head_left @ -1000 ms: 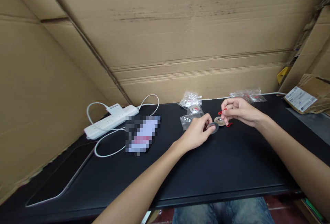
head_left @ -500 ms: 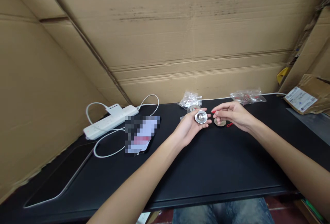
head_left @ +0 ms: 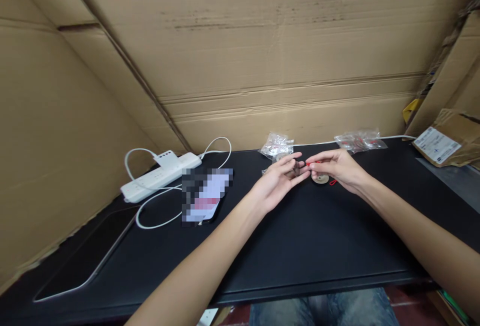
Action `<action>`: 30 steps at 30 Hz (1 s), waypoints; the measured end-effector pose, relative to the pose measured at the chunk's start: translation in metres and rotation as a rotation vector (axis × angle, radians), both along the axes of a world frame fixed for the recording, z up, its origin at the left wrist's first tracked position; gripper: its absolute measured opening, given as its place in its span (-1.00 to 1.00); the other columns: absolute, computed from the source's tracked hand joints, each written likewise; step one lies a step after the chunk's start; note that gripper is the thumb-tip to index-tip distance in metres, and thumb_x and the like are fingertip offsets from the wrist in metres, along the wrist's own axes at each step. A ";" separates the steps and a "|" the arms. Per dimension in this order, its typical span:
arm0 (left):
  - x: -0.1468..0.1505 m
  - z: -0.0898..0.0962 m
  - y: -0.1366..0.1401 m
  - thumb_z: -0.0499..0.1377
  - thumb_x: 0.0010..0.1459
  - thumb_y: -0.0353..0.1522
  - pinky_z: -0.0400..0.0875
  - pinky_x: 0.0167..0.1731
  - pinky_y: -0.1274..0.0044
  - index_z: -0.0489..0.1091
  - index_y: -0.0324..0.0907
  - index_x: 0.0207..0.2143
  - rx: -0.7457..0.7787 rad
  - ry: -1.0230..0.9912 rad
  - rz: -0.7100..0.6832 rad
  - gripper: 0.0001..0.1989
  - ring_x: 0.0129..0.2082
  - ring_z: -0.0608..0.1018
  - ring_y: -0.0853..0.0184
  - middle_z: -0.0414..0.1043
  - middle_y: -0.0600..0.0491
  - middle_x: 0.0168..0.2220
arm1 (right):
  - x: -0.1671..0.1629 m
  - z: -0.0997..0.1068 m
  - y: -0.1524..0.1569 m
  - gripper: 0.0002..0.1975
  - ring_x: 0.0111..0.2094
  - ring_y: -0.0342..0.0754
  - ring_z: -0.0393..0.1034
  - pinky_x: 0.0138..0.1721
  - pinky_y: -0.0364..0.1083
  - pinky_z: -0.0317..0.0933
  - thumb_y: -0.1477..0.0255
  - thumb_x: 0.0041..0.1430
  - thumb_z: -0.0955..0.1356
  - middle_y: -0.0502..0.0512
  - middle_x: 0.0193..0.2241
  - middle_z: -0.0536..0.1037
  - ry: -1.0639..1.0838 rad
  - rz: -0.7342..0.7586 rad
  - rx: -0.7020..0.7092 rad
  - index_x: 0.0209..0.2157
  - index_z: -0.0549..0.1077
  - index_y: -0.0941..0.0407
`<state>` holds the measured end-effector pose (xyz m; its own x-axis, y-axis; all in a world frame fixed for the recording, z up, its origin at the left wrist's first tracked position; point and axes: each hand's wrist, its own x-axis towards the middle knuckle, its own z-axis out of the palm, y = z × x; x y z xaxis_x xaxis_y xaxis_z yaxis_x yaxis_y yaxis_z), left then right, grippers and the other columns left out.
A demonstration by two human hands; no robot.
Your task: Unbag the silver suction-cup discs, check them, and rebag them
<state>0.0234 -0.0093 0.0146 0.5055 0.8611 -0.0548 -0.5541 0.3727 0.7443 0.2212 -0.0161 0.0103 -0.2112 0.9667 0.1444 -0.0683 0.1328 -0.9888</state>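
Observation:
My left hand (head_left: 275, 183) holds a small shiny metal disc (head_left: 296, 170) by its rim. The disc is turned nearly edge-on, half hidden by the fingers. Close beside it, my right hand (head_left: 339, 168) pinches a thin red cord (head_left: 308, 164) between thumb and fingertips. The fingertips of both hands almost meet, and I cannot tell whether the cord touches the disc. Beneath the right hand lies a second round metal disc (head_left: 320, 179) on the black table, with a red cord loop (head_left: 333, 182) at its right edge.
Clear plastic bags (head_left: 276, 145) lie behind my left hand; another bag (head_left: 360, 141) with red bits lies back right. To the left are a phone (head_left: 208, 198), a white power strip (head_left: 161, 178) with cables and a dark tablet (head_left: 90, 253). Cardboard walls (head_left: 285, 56) surround the table.
My left hand has tilted the metal disc from face-up to nearly edge-on, its fingers curling around the rim. The right hand's red cord is now closer to it.

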 end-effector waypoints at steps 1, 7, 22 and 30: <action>0.000 -0.001 0.000 0.14 0.24 -0.54 0.35 0.14 0.22 0.44 -0.31 -0.06 0.019 0.010 -0.012 -0.77 -0.13 0.59 0.21 0.52 -0.14 -0.22 | 0.000 -0.001 0.000 -0.72 -0.48 -0.11 0.50 -0.35 -0.09 0.41 0.35 -0.06 0.55 0.12 -0.48 0.63 -0.022 0.000 0.013 -0.27 0.64 0.16; 0.002 -0.006 0.001 0.20 0.22 -0.52 0.35 0.12 0.26 0.46 -0.26 -0.07 0.052 0.048 -0.034 -0.78 -0.18 0.58 0.29 0.53 -0.07 -0.25 | -0.010 -0.004 -0.003 -0.83 -0.48 -0.08 0.49 -0.41 -0.07 0.41 0.38 0.05 0.46 0.12 -0.44 0.62 -0.257 -0.076 0.224 -0.31 0.60 0.16; 0.006 -0.012 0.001 0.28 0.19 -0.39 0.40 -0.08 0.42 0.52 -0.24 -0.13 0.053 0.103 -0.058 -0.80 -0.23 0.53 0.33 0.50 -0.05 -0.24 | -0.015 -0.003 -0.013 -0.83 -0.39 -0.10 0.40 -0.31 -0.11 0.27 0.58 0.28 0.28 0.10 -0.39 0.52 -0.756 -0.175 0.831 -0.27 0.52 0.19; 0.006 -0.011 0.001 0.27 0.19 -0.42 0.36 0.04 0.36 0.53 -0.24 -0.13 0.052 0.082 -0.033 -0.82 -0.20 0.56 0.31 0.53 -0.06 -0.22 | -0.018 -0.004 -0.014 -0.82 -0.33 -0.04 0.44 -0.26 -0.06 0.31 0.54 0.30 0.27 0.14 -0.34 0.55 -0.767 -0.210 0.845 -0.19 0.52 0.17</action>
<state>0.0291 -0.0085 0.0031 0.5296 0.8466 -0.0532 -0.4785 0.3500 0.8053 0.2035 -0.0297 0.0067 -0.3696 0.6496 0.6644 0.6123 0.7081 -0.3517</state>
